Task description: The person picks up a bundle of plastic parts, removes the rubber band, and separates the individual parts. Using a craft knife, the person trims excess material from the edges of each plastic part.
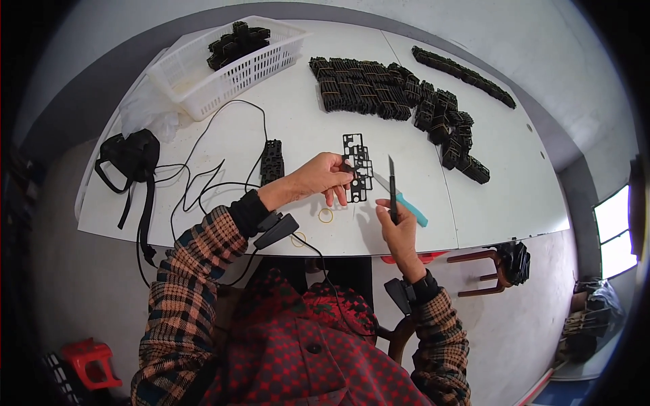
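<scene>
My left hand (325, 177) pinches a flat black plastic frame (366, 177) full of cutouts by its left edge, above the white table. In my right hand (399, 233) is a slim craft knife (393, 196) with a dark handle, its blade pointing away from me, just right of the frame and apart from it. A second knife with a teal handle (413, 210) lies on the table behind it. Left of my left hand rests a small stack of black frames (272, 161). A yellow rubber band (326, 215) lies near the table's front edge.
Banded bundles of black frames (362, 88) cover the far middle and right; a long row (464, 76) lies behind. At the far left stand a white basket (237, 76) and a plastic bag (150, 118). Black straps (132, 159) and loose cables (203, 152) spread across the left, one cable reaching my left wrist.
</scene>
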A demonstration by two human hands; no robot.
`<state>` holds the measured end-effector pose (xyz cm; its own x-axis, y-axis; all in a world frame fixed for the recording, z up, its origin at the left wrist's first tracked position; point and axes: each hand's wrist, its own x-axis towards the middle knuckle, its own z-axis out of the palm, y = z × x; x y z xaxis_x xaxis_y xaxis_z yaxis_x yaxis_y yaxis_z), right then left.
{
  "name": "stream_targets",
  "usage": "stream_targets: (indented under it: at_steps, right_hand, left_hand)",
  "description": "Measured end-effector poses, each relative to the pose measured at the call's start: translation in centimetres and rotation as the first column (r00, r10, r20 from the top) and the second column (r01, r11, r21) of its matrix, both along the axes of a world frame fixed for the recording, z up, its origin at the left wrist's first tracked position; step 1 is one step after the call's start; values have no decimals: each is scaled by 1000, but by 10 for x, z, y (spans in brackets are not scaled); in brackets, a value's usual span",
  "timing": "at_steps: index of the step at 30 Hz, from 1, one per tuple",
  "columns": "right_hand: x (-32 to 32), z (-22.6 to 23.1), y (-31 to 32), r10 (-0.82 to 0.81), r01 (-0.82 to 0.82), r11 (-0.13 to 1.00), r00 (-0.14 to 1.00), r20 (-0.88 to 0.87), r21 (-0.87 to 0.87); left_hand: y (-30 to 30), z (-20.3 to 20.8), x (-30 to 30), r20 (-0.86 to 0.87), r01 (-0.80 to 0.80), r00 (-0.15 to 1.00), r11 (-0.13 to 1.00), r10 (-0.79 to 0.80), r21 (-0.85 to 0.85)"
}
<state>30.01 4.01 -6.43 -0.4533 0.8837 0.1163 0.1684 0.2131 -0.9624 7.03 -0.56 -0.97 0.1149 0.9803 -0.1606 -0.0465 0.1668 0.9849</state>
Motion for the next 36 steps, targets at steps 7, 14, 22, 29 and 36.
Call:
stream_targets:
  at_steps: [7, 14, 22, 29, 36]
  right_hand:
    - [-18, 2, -6, 66, -95, 980, 984, -163, -173]
    - [-20, 6, -8, 92, -131, 973, 975, -201, -192]
    - [-18, 12, -12, 100, -164, 947, 968, -232, -277]
    - [-15, 17, -12, 60, -144, 935, 964, -258, -323]
    - [-15, 16, -14, 40, -132, 934, 963, -268, -333]
  left_hand:
    - [-2, -1, 5, 20, 35, 999, 999, -36, 28]
    - [-8, 5, 7, 9, 37, 999, 999, -37, 30]
    - [-10, 4, 7, -9, 55, 998, 998, -55, 34]
    - [-14, 6, 3, -152, 20, 988, 998, -12, 53]
    - [-18, 1, -4, -161, -21, 986, 992, 42, 127]
